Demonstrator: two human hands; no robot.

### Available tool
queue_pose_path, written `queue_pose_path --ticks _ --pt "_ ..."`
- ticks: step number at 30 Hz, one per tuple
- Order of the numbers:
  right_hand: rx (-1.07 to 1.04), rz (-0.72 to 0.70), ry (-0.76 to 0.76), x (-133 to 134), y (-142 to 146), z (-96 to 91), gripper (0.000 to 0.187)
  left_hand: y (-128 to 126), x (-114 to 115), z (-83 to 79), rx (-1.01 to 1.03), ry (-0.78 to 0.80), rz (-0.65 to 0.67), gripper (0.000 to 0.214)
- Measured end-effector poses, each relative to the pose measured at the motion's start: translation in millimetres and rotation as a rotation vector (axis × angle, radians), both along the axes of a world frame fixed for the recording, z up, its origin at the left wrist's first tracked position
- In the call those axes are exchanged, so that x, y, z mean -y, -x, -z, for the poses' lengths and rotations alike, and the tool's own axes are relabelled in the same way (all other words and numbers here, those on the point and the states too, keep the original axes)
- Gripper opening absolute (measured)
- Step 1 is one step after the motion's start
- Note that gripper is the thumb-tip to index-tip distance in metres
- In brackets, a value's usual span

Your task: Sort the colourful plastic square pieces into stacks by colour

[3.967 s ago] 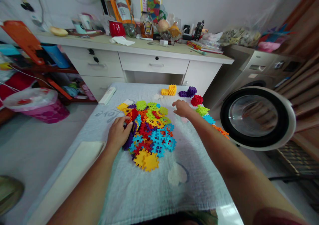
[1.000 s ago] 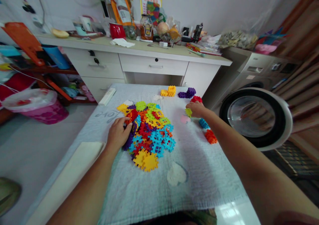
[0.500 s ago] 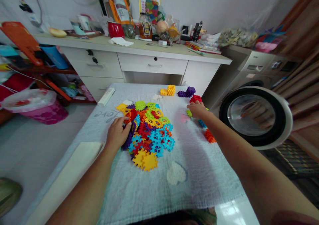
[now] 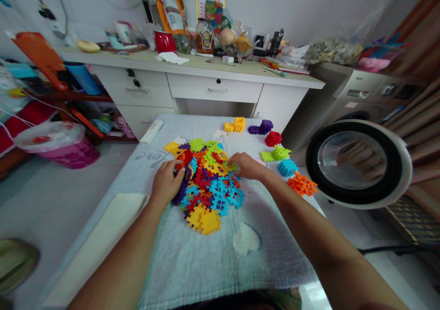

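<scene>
A heap of colourful interlocking plastic tiles (image 4: 206, 177) lies in the middle of the cloth-covered table. My left hand (image 4: 167, 179) rests against the heap's left side, thumb and fingers apart, touching orange and purple tiles. At the opposite side, my right hand (image 4: 246, 165) reaches over the heap's edge with bent fingers near green and yellow tiles; its fingertips are partly hidden. Sorted groups stand along the far and right edges: yellow (image 4: 235, 125), purple (image 4: 261, 127), red (image 4: 273, 139), green (image 4: 277, 153), blue (image 4: 287, 167) and orange (image 4: 302, 184).
A white strip-like box (image 4: 151, 132) lies at the table's far left corner. Beyond the table stands a cluttered white desk (image 4: 213, 88). To the right is a washing machine with its round door (image 4: 357, 163) swung out. A pink bin (image 4: 65, 147) sits at left.
My right hand has moved left from beside the red group to the heap's right edge, uncovering the green, blue and orange groups. My left hand stays at the heap. The view shifts slightly.
</scene>
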State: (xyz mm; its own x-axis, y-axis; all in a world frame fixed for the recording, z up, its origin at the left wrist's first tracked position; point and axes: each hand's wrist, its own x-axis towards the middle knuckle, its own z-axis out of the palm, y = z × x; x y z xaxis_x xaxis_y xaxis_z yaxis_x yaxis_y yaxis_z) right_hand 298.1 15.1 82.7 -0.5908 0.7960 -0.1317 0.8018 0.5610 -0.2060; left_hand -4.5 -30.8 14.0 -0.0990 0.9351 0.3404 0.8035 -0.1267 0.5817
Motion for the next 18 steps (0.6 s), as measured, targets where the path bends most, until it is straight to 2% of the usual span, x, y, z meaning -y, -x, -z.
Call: queue_pose_path --ticks 4,10,15,18 --pt "-0.118 0.086 -0.033 2 -5 2.1 0.027 0 0 -0.4 -0.006 0.0 0.002 0.035" --pt "-0.413 0.304 -0.119 -1 -27 13.9 0.027 0 0 -1.2 0.0 0.006 0.008 0.036" --pt "-0.285 0.403 -0.185 -1 -32 33.0 0.036 0 0 -0.8 0.0 0.008 0.005 0.038" --pt "-0.168 0.417 -0.22 3 -29 36.3 0.046 0 -1 -0.9 0.003 0.009 0.008 0.039"
